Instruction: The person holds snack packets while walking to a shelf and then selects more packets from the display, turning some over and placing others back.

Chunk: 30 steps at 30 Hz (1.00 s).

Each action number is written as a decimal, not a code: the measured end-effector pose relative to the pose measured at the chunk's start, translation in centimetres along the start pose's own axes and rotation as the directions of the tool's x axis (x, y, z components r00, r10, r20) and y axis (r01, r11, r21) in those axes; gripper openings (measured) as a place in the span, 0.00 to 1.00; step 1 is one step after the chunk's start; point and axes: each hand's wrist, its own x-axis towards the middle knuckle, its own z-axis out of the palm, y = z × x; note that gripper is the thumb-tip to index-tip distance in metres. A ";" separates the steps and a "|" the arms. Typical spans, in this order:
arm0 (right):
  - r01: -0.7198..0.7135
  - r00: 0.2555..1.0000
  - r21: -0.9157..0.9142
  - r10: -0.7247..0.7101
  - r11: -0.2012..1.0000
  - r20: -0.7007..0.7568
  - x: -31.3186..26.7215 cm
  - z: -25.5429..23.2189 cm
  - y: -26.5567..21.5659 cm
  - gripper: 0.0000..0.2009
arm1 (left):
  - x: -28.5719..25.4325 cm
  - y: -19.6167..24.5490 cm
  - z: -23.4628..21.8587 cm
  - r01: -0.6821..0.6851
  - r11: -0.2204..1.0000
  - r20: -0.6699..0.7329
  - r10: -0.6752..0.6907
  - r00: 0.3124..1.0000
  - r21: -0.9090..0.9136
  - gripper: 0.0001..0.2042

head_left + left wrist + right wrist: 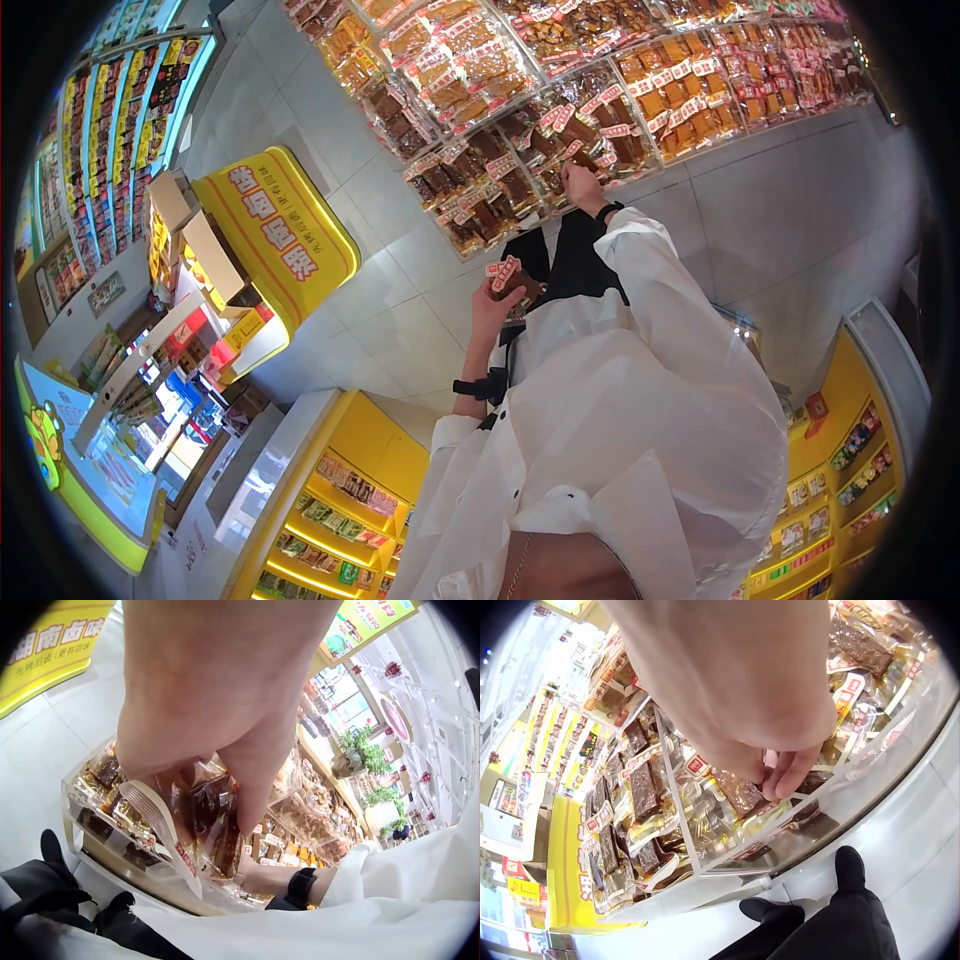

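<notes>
My left hand (489,314) holds clear-wrapped dark brown snack packets (524,289) with red-and-white labels, in front of the body. In the left wrist view, thumb and fingers close around the shiny packets (210,806), and a pale label strip (154,814) sticks out below. My right hand (582,186) reaches into the near compartment of the display bin. Its bent fingers (787,776) pinch the end of a brown snack packet (739,791) lying among others there; the thumb is partly hidden behind the hand.
Clear dividers (676,795) split the bin into compartments full of packets. A yellow sign board (285,235) and open cartons (212,258) stand to the left. Lit yellow shelves (330,510) are behind the body. Grey floor tiles (375,250) surround the bin.
</notes>
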 end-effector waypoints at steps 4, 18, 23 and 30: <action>0.050 0.997 -0.006 -0.050 0.999 -0.057 -0.2 0.2 -0.2 0.03 | 0.2 0.3 0.1 0.011 1.000 0.007 -0.011 1.000 0.011 0.18; 0.169 0.981 -0.167 -0.182 0.971 -0.065 -1.6 -1.3 -4.1 0.13 | -0.2 1.5 0.2 -0.014 0.999 -0.001 0.014 1.000 0.036 0.18; 0.145 0.989 -0.139 -0.149 0.980 -0.022 -2.0 -1.0 -4.8 0.20 | -0.5 1.6 0.5 -0.006 0.999 -0.005 0.006 1.000 0.045 0.19; 0.145 0.987 -0.172 -0.155 0.974 -0.045 -1.7 -1.9 -4.8 0.17 | -0.2 1.6 0.8 -0.050 0.997 0.013 0.049 0.999 0.051 0.19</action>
